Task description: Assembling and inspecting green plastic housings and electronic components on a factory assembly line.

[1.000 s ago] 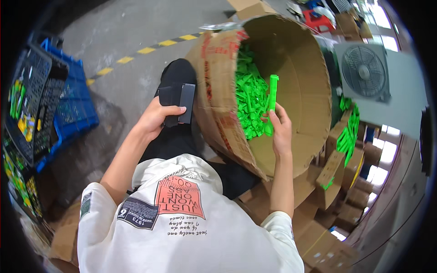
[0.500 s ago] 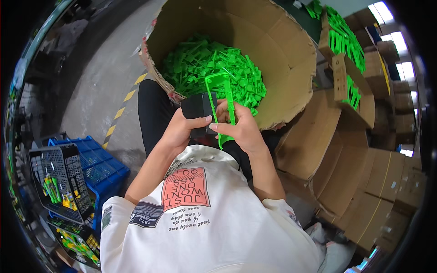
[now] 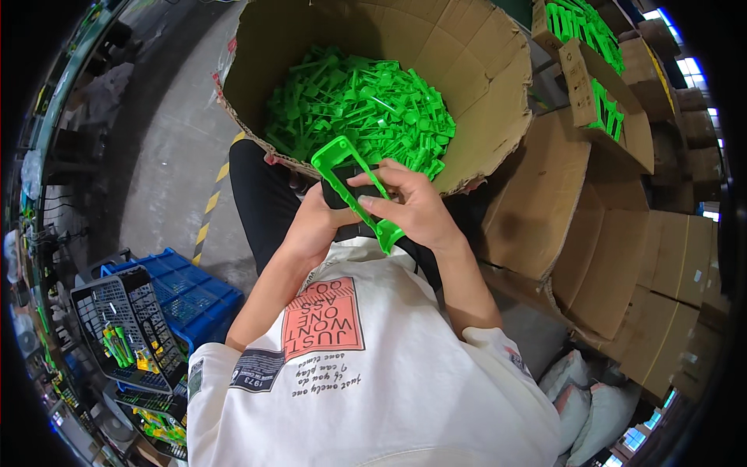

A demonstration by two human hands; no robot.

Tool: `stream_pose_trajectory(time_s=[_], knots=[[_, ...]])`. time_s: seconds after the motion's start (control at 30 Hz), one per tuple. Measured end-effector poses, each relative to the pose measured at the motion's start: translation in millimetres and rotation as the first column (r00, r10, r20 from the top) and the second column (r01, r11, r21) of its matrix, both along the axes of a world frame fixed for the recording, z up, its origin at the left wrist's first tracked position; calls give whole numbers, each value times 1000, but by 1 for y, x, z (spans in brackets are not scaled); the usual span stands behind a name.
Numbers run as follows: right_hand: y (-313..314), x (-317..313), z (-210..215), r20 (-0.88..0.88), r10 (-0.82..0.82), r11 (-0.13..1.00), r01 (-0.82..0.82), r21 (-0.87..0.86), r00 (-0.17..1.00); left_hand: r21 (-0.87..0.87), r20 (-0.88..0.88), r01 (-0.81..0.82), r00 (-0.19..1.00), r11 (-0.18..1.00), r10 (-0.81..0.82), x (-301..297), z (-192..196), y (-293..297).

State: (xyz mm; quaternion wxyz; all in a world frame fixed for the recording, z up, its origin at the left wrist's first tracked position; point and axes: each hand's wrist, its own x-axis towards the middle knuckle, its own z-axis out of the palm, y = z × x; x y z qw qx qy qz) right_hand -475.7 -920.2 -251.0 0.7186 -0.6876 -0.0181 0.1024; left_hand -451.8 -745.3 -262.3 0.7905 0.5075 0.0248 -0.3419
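My right hand [image 3: 420,208] grips a long, open green plastic frame [image 3: 330,153], with the thumb on its near rail and fingers around the other side. The frame is tilted, its far end pointing up and left toward the bin. My left hand [image 3: 313,226] holds a flat black object [image 3: 334,197] behind the frame, and its fingers are mostly hidden. What kind of object that is cannot be made out. Just beyond my hands lies a heap of green plastic parts [image 3: 373,109] inside a big round cardboard bin [image 3: 482,109].
Open cardboard boxes [image 3: 537,194] stand on the right, some farther back holding green frames [image 3: 607,113]. To the left are a blue crate [image 3: 194,288] and a black basket [image 3: 128,311] with green and yellow items. White sacks [image 3: 599,412] lie at the lower right.
The green frame has swung from nearly upright to leaning left, across the front of the black object. My right-hand fingers have shifted along it, and the whole view has moved slightly.
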Motion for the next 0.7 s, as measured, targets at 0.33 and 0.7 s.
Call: stream_pose_trajectory(time_s=[0.33, 0.7], knots=[[-19, -8, 14, -137, -405, 861, 428, 276, 904, -428, -218, -202, 969, 881, 117, 4, -16, 14], [5, -1, 4, 181, -673, 728, 685, -6, 717, -23, -87, -215, 973, 976, 212, -12, -7, -4]])
